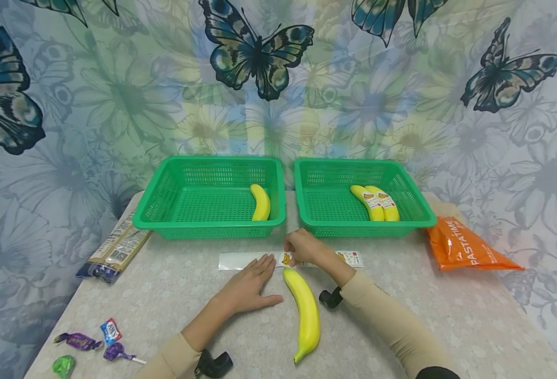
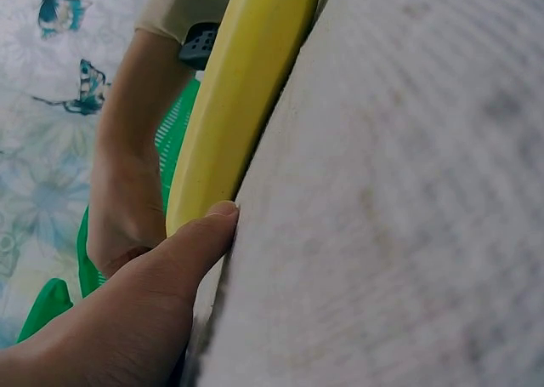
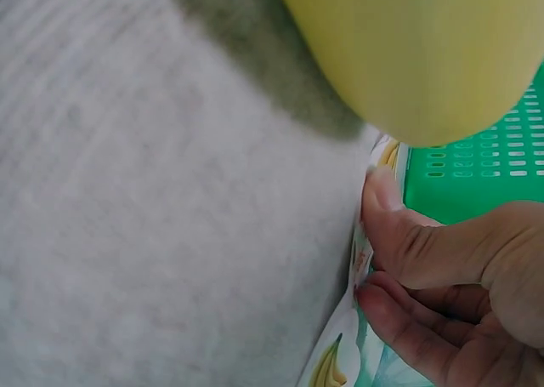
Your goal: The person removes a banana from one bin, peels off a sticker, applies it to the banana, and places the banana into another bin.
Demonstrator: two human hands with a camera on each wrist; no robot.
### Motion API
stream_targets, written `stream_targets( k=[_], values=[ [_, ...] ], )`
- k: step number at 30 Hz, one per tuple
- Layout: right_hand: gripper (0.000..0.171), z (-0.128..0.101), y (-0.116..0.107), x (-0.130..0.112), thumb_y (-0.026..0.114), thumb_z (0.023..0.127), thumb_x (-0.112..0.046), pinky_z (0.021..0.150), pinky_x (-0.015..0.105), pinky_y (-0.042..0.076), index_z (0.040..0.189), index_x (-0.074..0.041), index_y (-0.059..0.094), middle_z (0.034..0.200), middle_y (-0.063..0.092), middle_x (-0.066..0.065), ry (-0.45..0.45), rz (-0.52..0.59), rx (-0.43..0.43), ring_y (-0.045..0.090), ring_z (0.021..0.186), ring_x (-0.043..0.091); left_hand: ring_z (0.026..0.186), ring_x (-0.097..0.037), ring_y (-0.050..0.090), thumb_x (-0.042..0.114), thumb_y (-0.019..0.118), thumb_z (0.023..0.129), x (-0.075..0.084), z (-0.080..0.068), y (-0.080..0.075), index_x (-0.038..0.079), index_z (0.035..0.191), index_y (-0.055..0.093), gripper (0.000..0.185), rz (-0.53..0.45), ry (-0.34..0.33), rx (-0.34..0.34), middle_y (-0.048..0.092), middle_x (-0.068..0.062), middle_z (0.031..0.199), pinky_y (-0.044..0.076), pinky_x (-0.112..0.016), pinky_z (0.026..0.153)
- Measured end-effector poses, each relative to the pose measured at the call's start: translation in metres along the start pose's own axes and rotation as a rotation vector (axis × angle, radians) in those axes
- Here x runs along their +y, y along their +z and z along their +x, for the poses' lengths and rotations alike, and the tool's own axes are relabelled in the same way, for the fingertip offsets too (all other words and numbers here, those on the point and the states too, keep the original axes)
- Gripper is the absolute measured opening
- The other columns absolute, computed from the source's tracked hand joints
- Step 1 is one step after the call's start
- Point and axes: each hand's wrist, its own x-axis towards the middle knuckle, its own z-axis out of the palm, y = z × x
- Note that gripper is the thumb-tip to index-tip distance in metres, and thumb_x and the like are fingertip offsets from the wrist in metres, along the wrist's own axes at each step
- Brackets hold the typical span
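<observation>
A white strip of banana labels [image 1: 237,261] lies across the table. My left hand [image 1: 246,287] rests flat on it, fingertips on its blank stretch and thumb spread out toward the banana. My right hand [image 1: 307,247] bends over the printed stretch; in the right wrist view its thumb [image 3: 389,191] and curled fingers pinch a printed label [image 3: 360,255] on the strip. Just in front of the strip lies an unlabelled yellow banana [image 1: 305,316]; its near end points toward me. In the left wrist view the left thumb [image 2: 200,238] overlaps the banana's end.
Behind the strip stand two green baskets, the left [image 1: 207,231] with one plain banana [image 1: 260,202], the right [image 1: 368,230] with two labelled bananas [image 1: 375,204]. An orange pasta bag [image 1: 468,247] lies at right, a tan packet [image 1: 117,247] at left, several wrapped sweets [image 1: 81,341] front left.
</observation>
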Motion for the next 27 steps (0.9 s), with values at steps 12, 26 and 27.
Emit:
stream_targets(
  k=[12,26,27],
  values=[
    [0.023,-0.0067,-0.0003,-0.0001,0.089,0.066,-0.011,0.063,0.025,0.050,0.082,-0.011,0.071,0.076,0.064,-0.002,-0.050,-0.029,0.036,0.056,0.069,0.009,0.148,-0.029,0.028,0.067,0.054,0.088,0.0008,-0.0002,0.0000,-0.001,0.149,0.036,0.093,-0.003,-0.004,-0.004,0.034,-0.017,0.156,0.027,-0.045,0.121],
    [0.002,-0.0093,0.0033,0.0037,0.079,0.080,-0.011,0.061,0.021,0.053,0.079,-0.012,0.077,0.076,0.073,-0.002,-0.152,-0.044,0.115,0.063,0.066,0.005,0.149,-0.028,0.026,0.068,0.051,0.088,0.0006,0.0002,-0.0002,0.000,0.150,0.034,0.094,0.005,-0.014,-0.028,0.032,-0.016,0.157,0.025,-0.044,0.122],
    [0.003,-0.0094,0.0035,0.0034,0.079,0.080,-0.011,0.060,0.021,0.052,0.078,-0.012,0.077,0.075,0.073,-0.002,-0.158,-0.048,0.123,0.062,0.064,0.005,0.149,-0.028,0.026,0.068,0.051,0.088,0.0008,0.0001,-0.0008,0.000,0.150,0.034,0.094,0.004,-0.016,-0.030,0.032,-0.016,0.158,0.025,-0.044,0.122]
  ],
)
